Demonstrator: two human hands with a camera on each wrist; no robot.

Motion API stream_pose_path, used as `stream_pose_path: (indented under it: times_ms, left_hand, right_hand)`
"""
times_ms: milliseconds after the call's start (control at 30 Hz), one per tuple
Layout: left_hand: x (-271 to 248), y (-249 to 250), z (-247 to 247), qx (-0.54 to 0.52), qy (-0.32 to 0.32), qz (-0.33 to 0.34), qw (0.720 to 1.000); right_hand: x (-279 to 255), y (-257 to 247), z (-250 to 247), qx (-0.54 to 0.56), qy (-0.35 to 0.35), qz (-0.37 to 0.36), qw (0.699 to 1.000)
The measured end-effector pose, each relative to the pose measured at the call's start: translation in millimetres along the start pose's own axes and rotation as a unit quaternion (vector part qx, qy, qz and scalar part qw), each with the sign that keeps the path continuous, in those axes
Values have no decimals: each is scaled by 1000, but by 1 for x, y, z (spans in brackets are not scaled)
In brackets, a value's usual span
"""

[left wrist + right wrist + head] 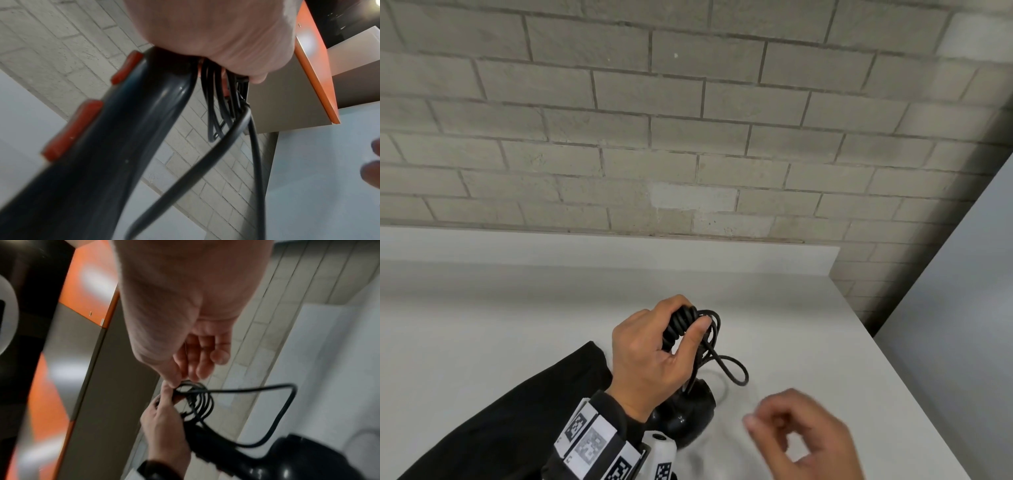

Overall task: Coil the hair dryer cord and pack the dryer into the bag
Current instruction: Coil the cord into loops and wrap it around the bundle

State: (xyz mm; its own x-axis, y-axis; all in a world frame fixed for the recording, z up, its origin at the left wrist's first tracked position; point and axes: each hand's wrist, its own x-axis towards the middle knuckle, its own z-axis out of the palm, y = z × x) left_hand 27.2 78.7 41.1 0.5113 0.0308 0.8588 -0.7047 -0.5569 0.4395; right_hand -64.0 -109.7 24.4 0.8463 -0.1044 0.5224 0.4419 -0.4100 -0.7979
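The black hair dryer (681,414) stands nozzle-down on the white table (517,308), its handle pointing up. My left hand (654,353) grips the top of the handle together with several coils of the black cord (681,322); a loose loop (732,370) hangs to the right. The left wrist view shows the handle (123,129) with red switches and the cord (216,154) under my fist. My right hand (798,435) hovers blurred to the right of the dryer, fingers loosely curled, holding nothing. A flat black fabric piece (500,411), seemingly the bag, lies under my left forearm.
A grey brick wall (688,120) rises behind the table. The table's right edge (893,370) runs diagonally, with grey floor beyond it. An orange and grey panel (314,65) shows in the wrist views.
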Motion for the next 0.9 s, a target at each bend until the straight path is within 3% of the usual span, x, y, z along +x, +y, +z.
stream_pose_path:
  times_ms: [67, 200, 367, 533, 633, 767, 900]
  left_hand:
    - [0, 0, 0, 3, 8, 0, 1000]
    - [-1, 3, 0, 4, 8, 6, 1000]
    - [-2, 3, -2, 9, 1, -1, 1000]
    - [0, 3, -5, -7, 11, -5, 1000]
    - [0, 4, -5, -14, 3, -11, 1000]
    - [0, 5, -4, -15, 3, -11, 1000]
    - [-1, 5, -3, -16, 1, -14, 1000]
  right_hand:
    - [1, -11, 17, 8, -99, 14, 995]
    - [-1, -11, 46, -100, -175, 79, 976]
    - [7, -13, 57, 44, -216, 131, 967]
    - [6, -10, 30, 75, -256, 101, 959]
    - [3, 16, 4, -51, -255, 19, 966]
    - [-10, 61, -30, -269, -295, -96, 912]
    - [-18, 92, -39, -349, -327, -118, 870]
